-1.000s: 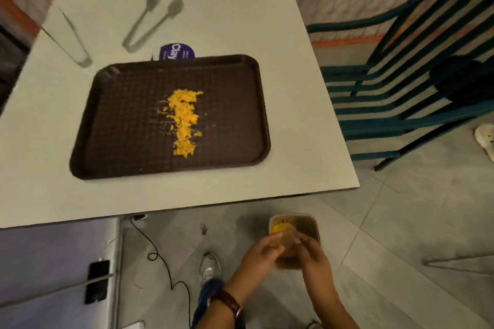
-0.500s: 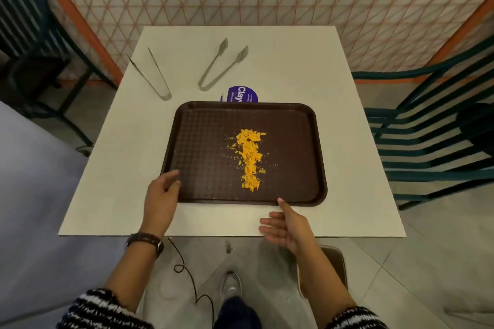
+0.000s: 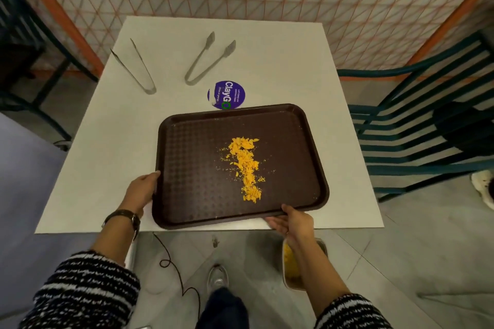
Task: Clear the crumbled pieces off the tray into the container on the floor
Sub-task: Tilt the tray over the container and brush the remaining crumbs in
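Grasping is applied to the tray (image 3: 187, 173) at two points: the left hand (image 3: 141, 191) is closed over the left rim with the thumb on top, and the right hand (image 3: 292, 220) pinches the near rim towards the right corner, thumb above and fingers beneath. This two-sided hold is judged to keep the tray level, so that the crumbled pieces (image 3: 247, 168) are not spilled before the tray reaches the drop point. The pieces lie in a loose orange strip right of the tray's centre, with fine scatter around it.

The tray sits skewed at the near edge of the table (image 3: 280, 67); whether it is lifted clear of the surface cannot be told. The container (image 3: 292, 286) stands on the floor just below and right of that edge, partly hidden by the right forearm (some orange material is already seen inside it).

Two pairs of tongs (image 3: 207, 60) lie untouched at the far side of the table, and a purple sticker (image 3: 227, 95) shows just beyond the tray's far rim. A teal chair (image 3: 414, 128) stands close on the right. A cable (image 3: 173, 270) and the person's shoe (image 3: 217, 278) occupy the floor beside the container, so clearance for tipping is judged to be limited.
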